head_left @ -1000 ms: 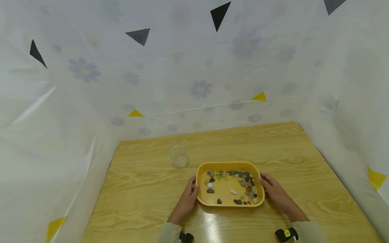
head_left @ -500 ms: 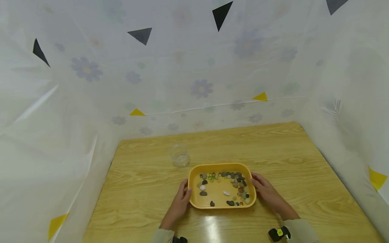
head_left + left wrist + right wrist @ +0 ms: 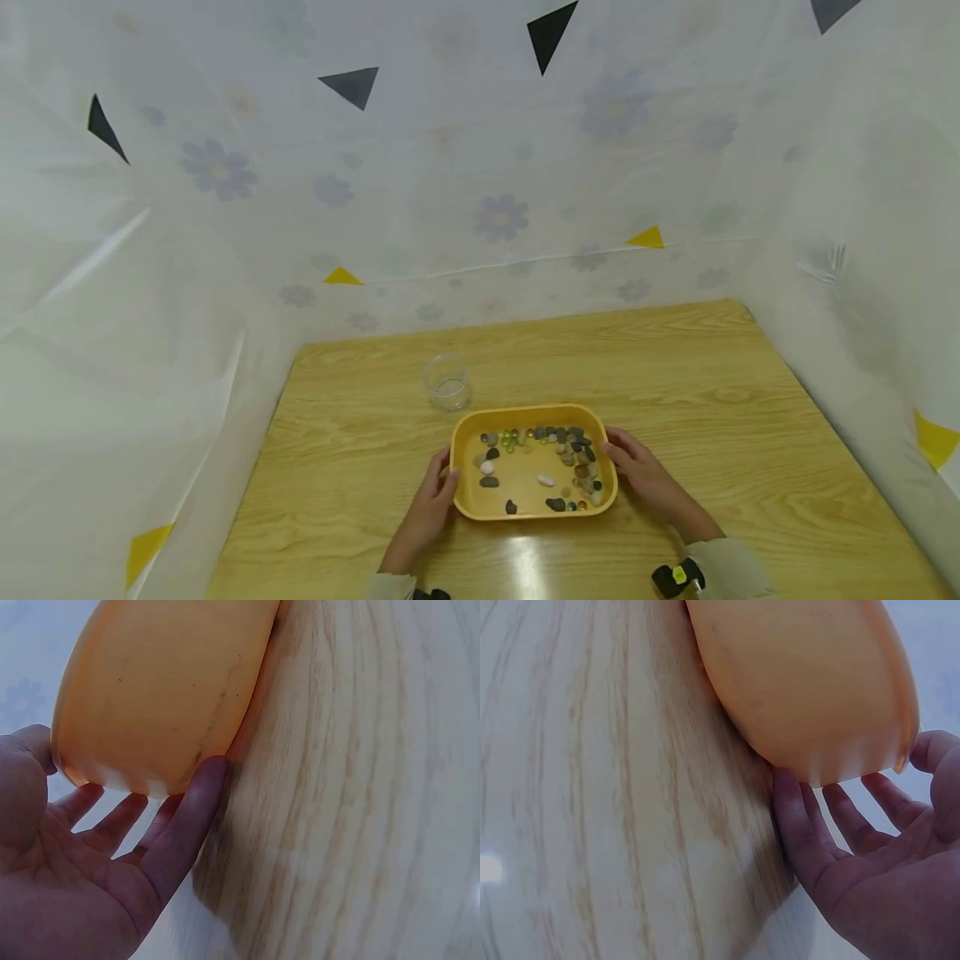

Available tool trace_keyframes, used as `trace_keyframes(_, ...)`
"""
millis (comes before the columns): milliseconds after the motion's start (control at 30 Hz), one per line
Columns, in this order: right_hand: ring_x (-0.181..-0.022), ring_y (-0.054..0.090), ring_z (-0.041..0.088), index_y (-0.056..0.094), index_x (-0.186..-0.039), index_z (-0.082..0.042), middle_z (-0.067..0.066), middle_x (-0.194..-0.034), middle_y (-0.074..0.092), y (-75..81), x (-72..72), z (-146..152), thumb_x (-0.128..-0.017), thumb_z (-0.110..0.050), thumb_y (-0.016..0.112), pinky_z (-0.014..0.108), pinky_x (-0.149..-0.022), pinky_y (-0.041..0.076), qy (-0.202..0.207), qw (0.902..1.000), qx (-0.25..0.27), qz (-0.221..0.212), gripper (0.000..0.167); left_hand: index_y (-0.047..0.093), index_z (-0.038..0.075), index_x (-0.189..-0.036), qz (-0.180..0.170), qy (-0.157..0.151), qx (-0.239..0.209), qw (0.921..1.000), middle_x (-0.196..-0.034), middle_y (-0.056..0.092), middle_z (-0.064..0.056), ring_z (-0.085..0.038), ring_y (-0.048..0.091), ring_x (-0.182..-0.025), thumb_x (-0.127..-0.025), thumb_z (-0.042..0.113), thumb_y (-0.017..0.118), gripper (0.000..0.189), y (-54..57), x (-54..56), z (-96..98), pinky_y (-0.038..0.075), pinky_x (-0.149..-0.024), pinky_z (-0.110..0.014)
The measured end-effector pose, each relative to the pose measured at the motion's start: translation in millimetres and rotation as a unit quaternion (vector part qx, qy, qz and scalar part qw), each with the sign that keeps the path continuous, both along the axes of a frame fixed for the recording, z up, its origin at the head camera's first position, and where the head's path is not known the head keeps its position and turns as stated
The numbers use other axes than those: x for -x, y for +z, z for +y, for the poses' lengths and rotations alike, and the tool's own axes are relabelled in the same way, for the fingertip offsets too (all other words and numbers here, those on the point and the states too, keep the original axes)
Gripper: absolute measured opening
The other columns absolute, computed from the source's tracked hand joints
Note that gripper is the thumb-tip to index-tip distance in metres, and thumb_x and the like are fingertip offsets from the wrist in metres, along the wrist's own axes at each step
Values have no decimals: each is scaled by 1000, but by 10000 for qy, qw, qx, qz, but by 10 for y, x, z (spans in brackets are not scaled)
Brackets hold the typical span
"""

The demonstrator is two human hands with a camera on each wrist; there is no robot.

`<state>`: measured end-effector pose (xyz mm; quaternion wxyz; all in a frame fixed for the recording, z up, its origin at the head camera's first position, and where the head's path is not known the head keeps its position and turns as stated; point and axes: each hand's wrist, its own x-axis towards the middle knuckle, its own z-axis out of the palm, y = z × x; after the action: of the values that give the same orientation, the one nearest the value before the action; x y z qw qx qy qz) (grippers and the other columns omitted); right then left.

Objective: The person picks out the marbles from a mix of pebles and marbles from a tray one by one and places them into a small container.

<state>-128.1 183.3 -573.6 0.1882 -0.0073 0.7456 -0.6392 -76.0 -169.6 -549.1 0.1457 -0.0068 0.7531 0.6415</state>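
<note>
A yellow rectangular tray (image 3: pixel 521 467) sits low at the table's front middle, with loose pebbles and glass beads along its inner edges. A white elongated stone (image 3: pixel 545 480) lies near its middle. My left hand (image 3: pixel 431 504) holds the tray's left end, thumb at the rim and fingers against the outer wall. At the opposite end, my right hand (image 3: pixel 648 479) grips in the same manner. In the left wrist view, the tray's outer wall (image 3: pixel 165 690) shows close over the wood, little finger near the table. The right wrist view shows the other end wall (image 3: pixel 802 690) similarly.
Behind the tray's left corner stands a clear glass cup (image 3: pixel 448 383) on the wood-grain table (image 3: pixel 345 442). White flower-printed sheeting (image 3: pixel 420 200) encloses the table at the back and both sides. Black watch-like bands (image 3: pixel 678 577) sit at the wrists.
Both hands have moved the tray to the left and slightly toward the body, keeping their hold at its ends. The cup stays in place on the table.
</note>
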Motion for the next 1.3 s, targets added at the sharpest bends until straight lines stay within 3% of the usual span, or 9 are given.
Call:
trace_keyframes(100,-125,41,31,36,-140,-12,14,-142,37,-7,-3,-28,-98,-40,44,38,-90,45,24,10000,12,7,52,21,16,-147,-23,62,2,10000,-145,25,-18,-32,53,-105,-102,28,37,49,-145,18,-55,53,-69,-37)
trace_keyframes(200,-124,42,31,36,-141,-13,14,-141,38,-14,-8,-52,-98,-40,44,38,-91,45,80,10000,35,33,51,20,18,-147,8,38,22,10000,-146,24,-16,-31,53,-106,-102,30,36,50,-205,18,-95,53,-69,-37)
trace_keyframes(333,-124,42,31,36,-141,-13,13,-141,38,-17,-13,-69,-98,-41,43,38,-92,45,102,9999,27,129,52,19,15,-147,-29,-29,34,10000,-146,24,-18,-35,52,-107,-102,26,36,49,-28,-19,-81,52,-72,-39)
trace_keyframes(433,-124,42,31,36,-141,-13,13,-141,39,-15,-19,-73,-97,-42,44,38,-92,44,78,9998,-1,174,53,20,16,-147,-32,-12,105,9999,-146,24,-18,-35,51,-109,-102,27,36,49,-9,-21,-70,52,-72,-39)
trace_keyframes(567,-124,42,30,37,-140,-13,12,-140,40,-2,-25,-84,-97,-43,44,37,-93,44,64,9998,-29,161,53,20,21,-146,20,35,217,9998,-146,24,-15,-32,49,-113,-101,34,36,49,-162,0,-98,52,-74,-36)
trace_keyframes(700,-124,42,30,36,-141,-11,13,-140,40,7,-29,-91,-98,-41,43,36,-93,44,75,9998,-40,164,53,21,22,-146,7,21,129,9999,-147,23,-14,-32,45,-119,-101,35,36,49,-187,4,-105,51,-79,-35)
trace_keyframes(1033,-126,40,31,37,-140,-11,14,-142,36,4,-16,-91,-98,-41,43,38,-94,43,102,9999,-60,115,53,23,22,-145,78,10,184,9998,-145,26,-14,-31,47,-117,-102,34,35,47,-188,17,-113,51,-79,-35)
trace_keyframes(1300,-125,40,32,33,-142,-12,16,-142,36,20,-19,-93,-97,-41,43,40,-94,43,176,9992,-276,230,55,24,24,-145,-136,75,113,9998,-147,24,-14,-32,46,-119,-101,33,38,48,-196,36,-133,52,-76,-36)
